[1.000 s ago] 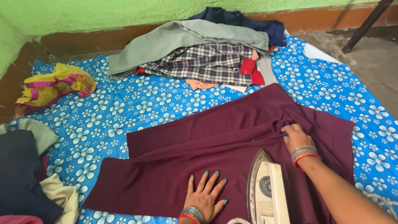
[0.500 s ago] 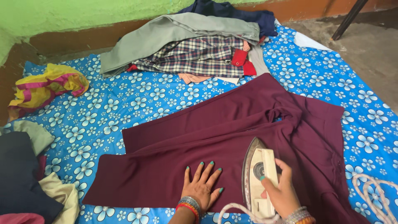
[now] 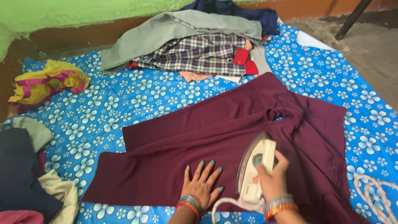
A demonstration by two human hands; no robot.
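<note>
Your left hand (image 3: pixel 202 186) lies flat, fingers spread, on the maroon trousers (image 3: pixel 215 137); your right hand (image 3: pixel 271 179) grips the cream electric iron (image 3: pixel 253 168).

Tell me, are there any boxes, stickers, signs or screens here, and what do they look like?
No boxes, signs or screens show.
Dial: a round dark disc on the cream iron, under the right hand; its marks are too small to tell.
Cloth: plain maroon, no tag showing, under the left hand.
</note>
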